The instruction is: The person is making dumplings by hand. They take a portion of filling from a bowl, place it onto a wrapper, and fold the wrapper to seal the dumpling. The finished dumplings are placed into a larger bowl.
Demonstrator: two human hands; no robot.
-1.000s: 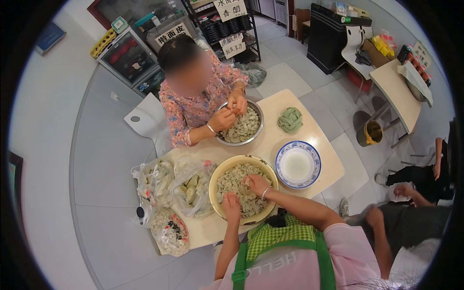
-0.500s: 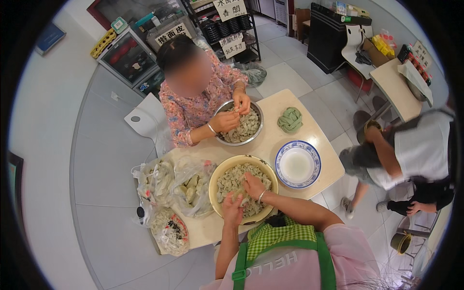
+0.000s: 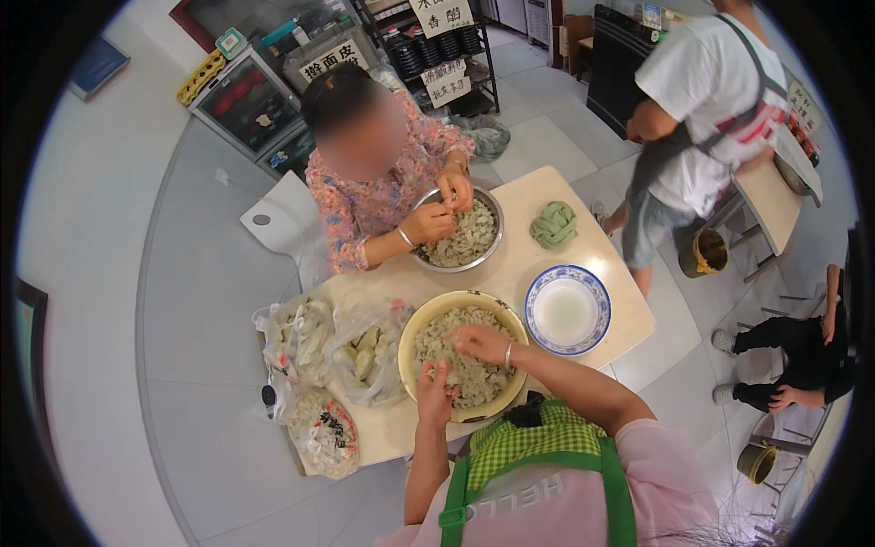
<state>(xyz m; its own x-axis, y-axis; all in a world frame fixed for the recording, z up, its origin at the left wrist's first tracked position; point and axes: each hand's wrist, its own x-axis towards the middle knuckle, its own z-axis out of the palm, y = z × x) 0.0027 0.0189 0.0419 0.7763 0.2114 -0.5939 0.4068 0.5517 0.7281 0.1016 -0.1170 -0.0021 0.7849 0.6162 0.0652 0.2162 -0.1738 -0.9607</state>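
Below me stands a cream-yellow enamel basin (image 3: 410, 339) with a chipped rim, filled with small, pale grey-green pieces (image 3: 474, 378). My left hand (image 3: 436, 394) is at the basin's near left side, its fingers curled; what they hold, if anything, I cannot make out. Over the pieces, my right hand (image 3: 483, 345) reaches in from the right with its fingers drawn together, and what is in them is too small to name. Across the table, another person works with both hands over a steel bowl (image 3: 497, 239) of similar pieces.
To the right of the basin sits a blue-and-white bowl (image 3: 602, 310) with cloudy liquid. A green cloth (image 3: 553, 225) lies behind it. Several plastic bags (image 3: 365, 365) of pale food fill the table's left side. Someone in a white shirt (image 3: 711, 82) walks beyond the table; another person sits far right.
My hands have drawn apart, the right one lifting a little away from the left. The person in the white shirt has moved from the right edge to the back. The person opposite keeps working.
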